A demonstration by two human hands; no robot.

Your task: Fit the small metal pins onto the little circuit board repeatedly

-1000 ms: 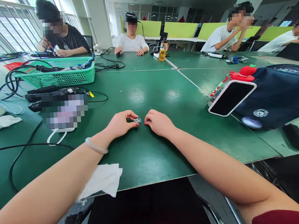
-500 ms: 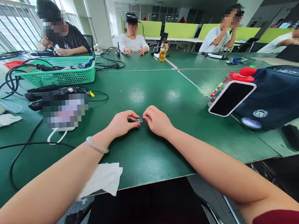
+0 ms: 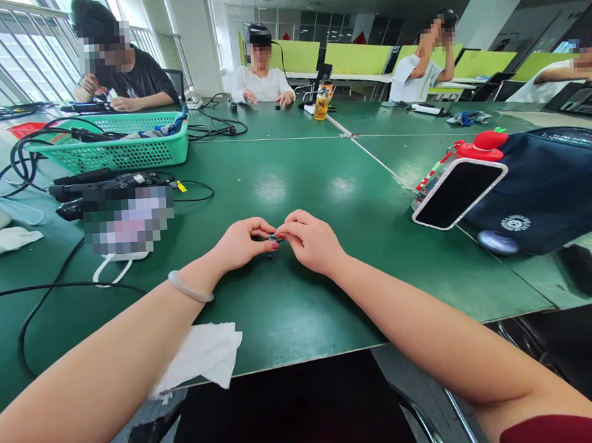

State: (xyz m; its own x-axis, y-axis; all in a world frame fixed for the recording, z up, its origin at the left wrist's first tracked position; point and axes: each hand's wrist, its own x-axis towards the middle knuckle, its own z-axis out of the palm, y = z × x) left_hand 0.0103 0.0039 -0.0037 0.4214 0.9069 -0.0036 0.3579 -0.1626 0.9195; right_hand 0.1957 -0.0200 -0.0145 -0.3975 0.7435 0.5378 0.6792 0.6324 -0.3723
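A tiny dark piece with light markings, looking like a small circuit board [image 3: 276, 238], is held just above the green table [image 3: 320, 313]. My left hand [image 3: 242, 244] pinches its left side between thumb and fingers. My right hand [image 3: 309, 240] is closed, thumb and fingertips pressed together over the board's right edge. Whether a smaller part sits between those right fingertips is hidden. Below my left thumb lies a small dark speck [image 3: 269, 256]. A white tissue [image 3: 211, 351] lies by the table edge, partly under my left forearm.
To the left are a green basket [image 3: 118, 151] of cables, black devices [image 3: 100, 185] and a blurred phone-like object [image 3: 132, 223]. A phone [image 3: 458, 193] leans beside a dark blue bag [image 3: 547, 195] on the right. Across the table sit several people, near a bottle [image 3: 321, 104].
My right fingertips have moved slightly left onto the board, covering more of it. The board looks more tilted, and a dark speck now shows below my left thumb.
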